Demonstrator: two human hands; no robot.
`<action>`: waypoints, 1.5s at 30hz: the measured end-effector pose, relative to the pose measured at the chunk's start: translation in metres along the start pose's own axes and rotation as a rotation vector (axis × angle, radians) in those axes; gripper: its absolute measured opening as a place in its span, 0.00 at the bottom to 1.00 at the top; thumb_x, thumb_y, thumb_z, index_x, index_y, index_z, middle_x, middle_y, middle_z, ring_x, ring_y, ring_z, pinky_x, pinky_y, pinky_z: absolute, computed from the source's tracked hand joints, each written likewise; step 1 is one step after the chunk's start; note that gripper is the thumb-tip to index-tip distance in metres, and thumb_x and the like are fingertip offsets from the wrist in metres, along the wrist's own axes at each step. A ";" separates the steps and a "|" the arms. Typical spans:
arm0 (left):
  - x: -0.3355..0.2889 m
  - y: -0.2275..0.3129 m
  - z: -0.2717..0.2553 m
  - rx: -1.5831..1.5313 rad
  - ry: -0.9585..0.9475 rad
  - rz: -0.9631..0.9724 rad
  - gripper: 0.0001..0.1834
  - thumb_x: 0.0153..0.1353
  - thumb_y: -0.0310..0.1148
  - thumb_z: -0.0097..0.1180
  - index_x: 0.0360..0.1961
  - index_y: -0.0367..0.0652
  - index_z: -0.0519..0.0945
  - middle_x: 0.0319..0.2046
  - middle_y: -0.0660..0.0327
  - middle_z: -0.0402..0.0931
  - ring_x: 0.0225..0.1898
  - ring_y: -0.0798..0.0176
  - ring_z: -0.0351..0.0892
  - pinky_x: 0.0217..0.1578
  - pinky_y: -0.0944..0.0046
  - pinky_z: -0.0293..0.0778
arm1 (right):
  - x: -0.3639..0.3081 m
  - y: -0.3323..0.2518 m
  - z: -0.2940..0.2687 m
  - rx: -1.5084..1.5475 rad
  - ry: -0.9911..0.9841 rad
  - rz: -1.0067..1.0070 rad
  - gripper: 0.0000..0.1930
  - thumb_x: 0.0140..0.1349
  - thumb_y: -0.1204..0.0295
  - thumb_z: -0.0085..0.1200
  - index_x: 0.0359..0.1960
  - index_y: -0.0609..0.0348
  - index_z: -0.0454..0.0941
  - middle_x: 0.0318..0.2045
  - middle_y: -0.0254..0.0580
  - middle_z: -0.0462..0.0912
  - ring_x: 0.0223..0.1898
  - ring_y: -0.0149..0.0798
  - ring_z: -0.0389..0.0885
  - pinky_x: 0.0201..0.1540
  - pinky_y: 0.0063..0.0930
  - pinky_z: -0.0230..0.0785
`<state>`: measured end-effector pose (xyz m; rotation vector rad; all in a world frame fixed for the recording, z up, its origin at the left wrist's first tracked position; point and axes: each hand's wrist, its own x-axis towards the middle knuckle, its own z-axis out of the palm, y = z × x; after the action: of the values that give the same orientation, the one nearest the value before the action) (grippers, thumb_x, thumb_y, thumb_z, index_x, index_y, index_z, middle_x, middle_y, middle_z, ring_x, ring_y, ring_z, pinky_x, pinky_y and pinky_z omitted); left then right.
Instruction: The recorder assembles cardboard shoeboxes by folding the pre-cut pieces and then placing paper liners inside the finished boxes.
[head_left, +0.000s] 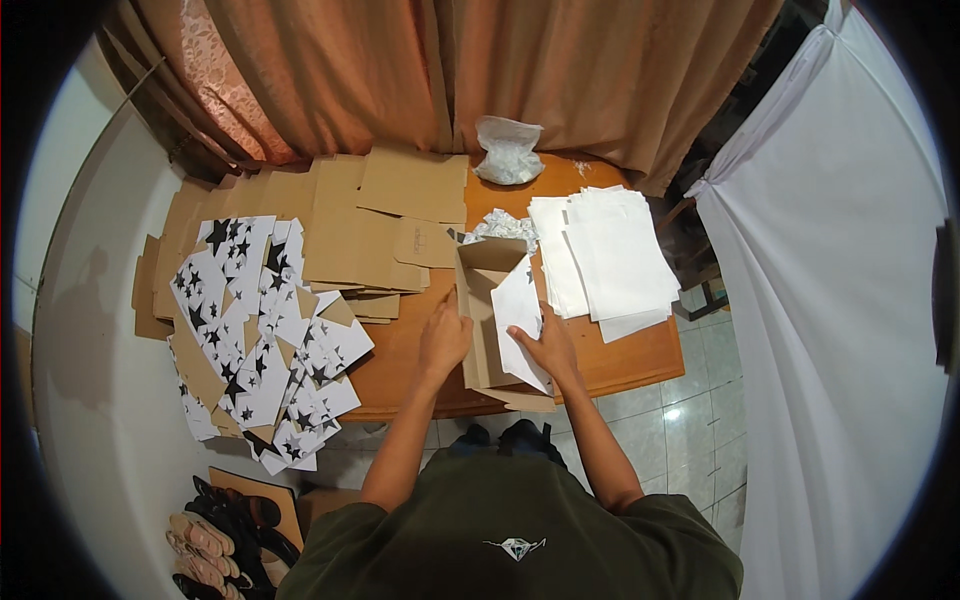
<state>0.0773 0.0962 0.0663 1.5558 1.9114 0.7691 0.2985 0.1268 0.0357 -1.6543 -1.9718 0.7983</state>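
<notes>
Carrying all the work, the counter (640, 362) holds flat stock on both sides and one box in the middle, at the edge nearest the person. Flat card (345, 240), brown, largest lot: stacked and overlapping across the rear left; none of what shows there is raised into a box, so judged undone. Starred pieces (255, 335): loose heap at front left, white with black stars, brown patches showing between; flat, though whether finished or waiting cannot be told. Sheets (620, 255): white, no marks seen on the upper faces, piled at right, judged unused supply. Box (482, 345): between the two grips, brown inside, walls raised, opening upward, a flap jutting at the near end; judged part-formed, its closing not yet done. No second box with raised walls is seen, so most of the batch appears to be left. Bag (510, 158): clear, white contents, at the rear edge. Scraps (500, 226): pale, crumpled, just beyond the box; kind not clear. Panel (512, 300): white, slanting along the right side of the opening; joined to the box or loose, cannot tell. Right grip (552, 350): closed on the panel, thumb on its face, fingers behind. Left grip (446, 338): curled against the left wall; whether it pinches or only steadies, cannot tell. Star (529, 274): dark, at the panel's far end.
</notes>
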 end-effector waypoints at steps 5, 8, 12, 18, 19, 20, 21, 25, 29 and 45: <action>0.006 -0.031 0.039 -0.011 -0.091 -0.002 0.41 0.65 0.38 0.50 0.76 0.38 0.50 0.66 0.29 0.60 0.65 0.28 0.65 0.64 0.42 0.66 | 0.006 0.021 0.024 0.076 0.000 0.048 0.45 0.55 0.47 0.69 0.65 0.69 0.65 0.51 0.66 0.79 0.55 0.61 0.77 0.57 0.48 0.70; 0.011 -0.035 0.058 -0.079 -0.155 -0.040 0.44 0.68 0.48 0.51 0.77 0.41 0.48 0.71 0.30 0.53 0.71 0.30 0.57 0.68 0.44 0.61 | 0.016 0.036 0.033 0.069 0.007 0.007 0.46 0.57 0.45 0.66 0.67 0.66 0.63 0.53 0.66 0.76 0.55 0.63 0.77 0.56 0.49 0.71; 0.015 -0.040 0.077 -0.206 -0.133 -0.078 0.48 0.67 0.52 0.55 0.78 0.45 0.45 0.73 0.36 0.51 0.73 0.34 0.54 0.70 0.47 0.57 | 0.020 0.045 0.037 0.082 -0.016 -0.001 0.46 0.58 0.44 0.64 0.69 0.64 0.61 0.54 0.67 0.75 0.54 0.64 0.77 0.55 0.50 0.71; 0.023 -0.016 0.066 -0.285 -0.049 0.016 0.51 0.60 0.37 0.62 0.79 0.57 0.45 0.68 0.37 0.63 0.68 0.35 0.64 0.67 0.47 0.63 | 0.039 0.041 0.015 0.136 -0.091 0.079 0.50 0.56 0.44 0.67 0.68 0.69 0.60 0.54 0.68 0.76 0.57 0.60 0.77 0.59 0.48 0.69; 0.026 -0.011 0.061 -0.282 -0.050 0.014 0.51 0.60 0.37 0.62 0.79 0.57 0.45 0.68 0.37 0.63 0.68 0.35 0.64 0.67 0.47 0.63 | 0.042 0.041 0.015 0.139 -0.093 0.081 0.50 0.56 0.44 0.67 0.68 0.69 0.60 0.54 0.68 0.76 0.57 0.60 0.77 0.59 0.48 0.69; 0.027 -0.007 0.056 -0.239 -0.077 0.012 0.50 0.58 0.36 0.61 0.79 0.60 0.47 0.65 0.38 0.67 0.65 0.35 0.67 0.65 0.47 0.65 | 0.046 0.042 0.016 0.179 -0.108 0.047 0.50 0.55 0.43 0.67 0.69 0.69 0.59 0.53 0.68 0.77 0.56 0.61 0.77 0.59 0.48 0.69; 0.028 -0.004 0.054 -0.198 -0.104 0.009 0.50 0.57 0.34 0.61 0.78 0.63 0.49 0.62 0.38 0.70 0.62 0.34 0.70 0.64 0.47 0.67 | 0.048 0.044 0.018 0.218 -0.124 0.012 0.51 0.55 0.43 0.67 0.69 0.69 0.59 0.52 0.69 0.77 0.56 0.62 0.77 0.60 0.48 0.69; 0.026 -0.017 0.066 -0.141 -0.046 0.015 0.50 0.56 0.34 0.63 0.78 0.64 0.52 0.59 0.38 0.72 0.58 0.35 0.73 0.61 0.47 0.69 | 0.059 0.044 0.024 0.135 -0.271 0.033 0.52 0.56 0.42 0.65 0.70 0.70 0.57 0.56 0.70 0.74 0.61 0.65 0.73 0.62 0.49 0.67; 0.024 -0.021 0.061 -0.186 -0.003 -0.031 0.51 0.54 0.36 0.66 0.77 0.69 0.53 0.56 0.40 0.74 0.57 0.36 0.75 0.59 0.46 0.71 | 0.081 0.017 0.011 0.017 0.004 -0.202 0.43 0.61 0.49 0.64 0.70 0.61 0.60 0.63 0.76 0.63 0.64 0.69 0.66 0.62 0.52 0.66; -0.005 -0.033 0.060 0.066 0.008 -0.216 0.50 0.54 0.50 0.68 0.76 0.77 0.53 0.58 0.40 0.70 0.56 0.35 0.76 0.53 0.41 0.76 | 0.146 -0.004 0.047 -0.133 -0.029 -0.322 0.30 0.64 0.60 0.62 0.67 0.44 0.66 0.50 0.57 0.72 0.42 0.58 0.82 0.42 0.45 0.77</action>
<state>0.0995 0.0913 0.0019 1.3561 2.0878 0.6247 0.2378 0.2628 -0.0004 -1.3467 -2.2771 0.5834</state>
